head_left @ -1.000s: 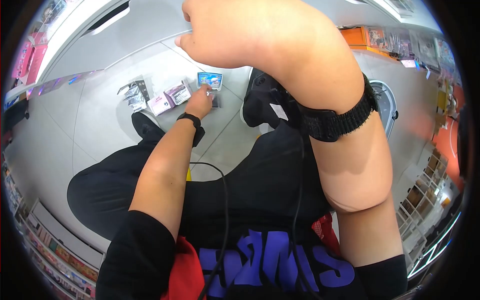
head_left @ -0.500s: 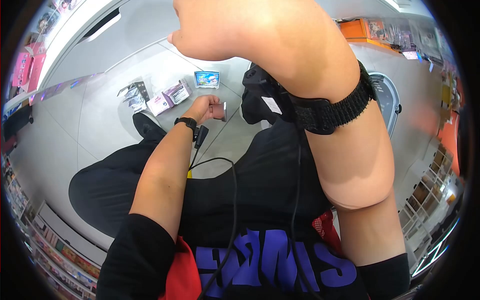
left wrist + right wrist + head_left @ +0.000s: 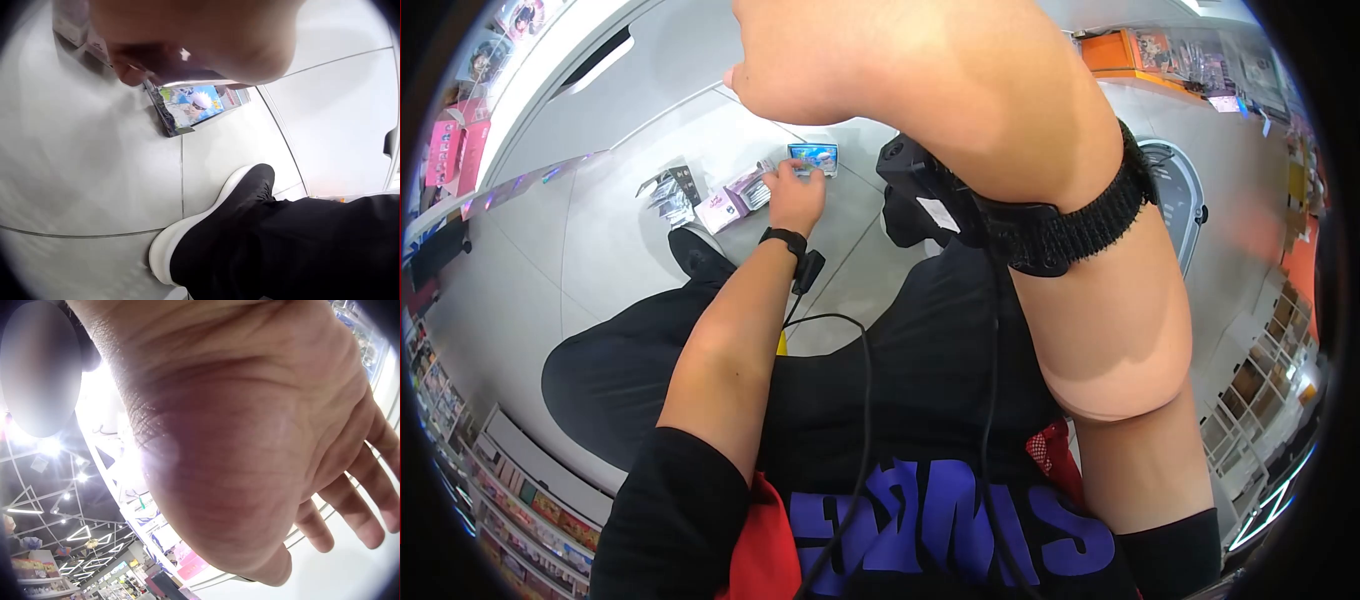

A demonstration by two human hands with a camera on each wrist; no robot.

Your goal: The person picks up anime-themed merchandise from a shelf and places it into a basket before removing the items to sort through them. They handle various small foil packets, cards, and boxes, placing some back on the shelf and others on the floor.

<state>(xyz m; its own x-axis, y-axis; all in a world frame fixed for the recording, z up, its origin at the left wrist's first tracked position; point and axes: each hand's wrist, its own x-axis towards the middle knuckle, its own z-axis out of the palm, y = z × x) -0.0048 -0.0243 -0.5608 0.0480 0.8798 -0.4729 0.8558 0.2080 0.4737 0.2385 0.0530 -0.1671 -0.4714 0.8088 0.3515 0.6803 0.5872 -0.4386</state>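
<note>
In the head view, my left hand (image 3: 798, 203) reaches down to the floor at a small blue picture box (image 3: 814, 155). Seen from the left wrist, the fingers and thumb (image 3: 131, 75) bend over this box (image 3: 194, 106), whose face carries a white-haired cartoon figure. They pinch a thin brownish foil packet with a silvery edge (image 3: 194, 83), mostly hidden by the hand. Left of it lies a pink-and-white open box (image 3: 722, 207) with silver packets (image 3: 752, 188). My right hand (image 3: 830, 60) is raised high in front, its fingers loosely extended and holding nothing in the right wrist view.
Further left on the floor stands a dark open box (image 3: 670, 195) of silver packets. Black shoes (image 3: 695, 253) flank the boxes. A white cabinet (image 3: 690, 50) borders the far side. A black cable (image 3: 868, 400) runs across my lap; shelves of goods line both sides.
My left hand drew back from the blue box with a brownish packet, then moved forward again to the box. The right hand shifted slightly left.
</note>
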